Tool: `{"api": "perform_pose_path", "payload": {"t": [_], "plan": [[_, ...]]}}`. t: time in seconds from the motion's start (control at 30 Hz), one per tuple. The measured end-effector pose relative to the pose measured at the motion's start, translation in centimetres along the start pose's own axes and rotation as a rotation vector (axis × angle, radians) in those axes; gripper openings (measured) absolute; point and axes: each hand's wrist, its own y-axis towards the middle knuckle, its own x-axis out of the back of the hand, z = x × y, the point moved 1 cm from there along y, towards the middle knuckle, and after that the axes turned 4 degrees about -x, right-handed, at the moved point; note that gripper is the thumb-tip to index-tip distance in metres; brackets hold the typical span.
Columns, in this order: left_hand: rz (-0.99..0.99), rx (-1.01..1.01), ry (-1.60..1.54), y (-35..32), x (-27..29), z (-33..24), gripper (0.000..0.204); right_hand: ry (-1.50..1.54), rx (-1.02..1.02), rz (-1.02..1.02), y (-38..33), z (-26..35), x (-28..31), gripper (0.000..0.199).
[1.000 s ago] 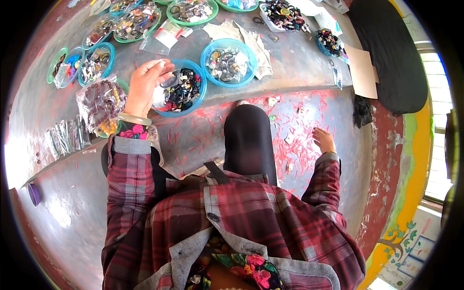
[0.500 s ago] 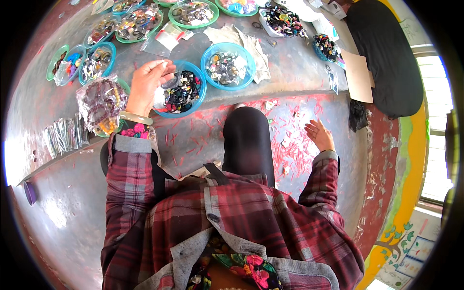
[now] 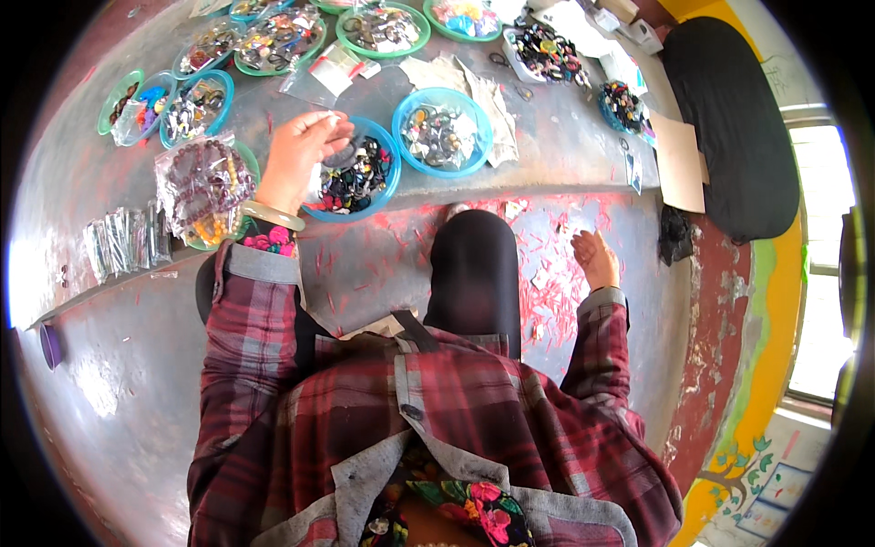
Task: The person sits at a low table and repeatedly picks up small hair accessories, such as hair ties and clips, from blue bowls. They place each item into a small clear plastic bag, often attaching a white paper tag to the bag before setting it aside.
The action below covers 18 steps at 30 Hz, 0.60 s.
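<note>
My left hand is raised at the near left of a blue bowl filled with small dark and coloured pieces. Its thumb and fingers are pinched together. A tiny whitish spot shows at the fingertips, too small to name. Pale plastic shows beneath this hand; whether it is gripped cannot be told. My right hand hovers over the floor, right of my knee, with nothing visible in it and its fingers loosely apart. Beside my left wrist, a clear bag of dark beaded bracelets rests on a green bowl.
A second blue bowl of bagged small items stands beside the first, on a cloth. Several more bowls line the far left. Long thin packets lie near the ledge's edge. Red scraps litter the floor. A black cushion-like object lies right.
The whole view has shifted slightly, so the bowls sit a little lower and further right. My right hand has turned, its fingers now pointing more upward. My left hand keeps its pinch.
</note>
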Motion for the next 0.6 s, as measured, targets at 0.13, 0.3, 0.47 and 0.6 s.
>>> {"api": "perform_pose_path", "payload": {"t": [0.13,0.3,0.47,0.6], "plan": [[0.07,-0.002,-0.161,-0.2,-0.9,-0.3,0.022,-0.095,0.245,0.165,-2.4,6.9,-10.4,0.036],[0.048,-0.002,-0.35,-0.7,-0.4,-1.1,0.023,-0.169,0.327,0.528,-5.7,11.1,-25.7,0.031],[0.01,-0.022,-0.406,-0.7,-0.2,-1.7,0.024,-0.183,0.269,0.778,-6.3,9.5,-36.8,0.027],[-0.092,-0.054,-0.437,-0.6,0.0,-1.8,0.023,-0.111,0.218,0.875,-6.8,8.7,-40.5,0.016]]}}
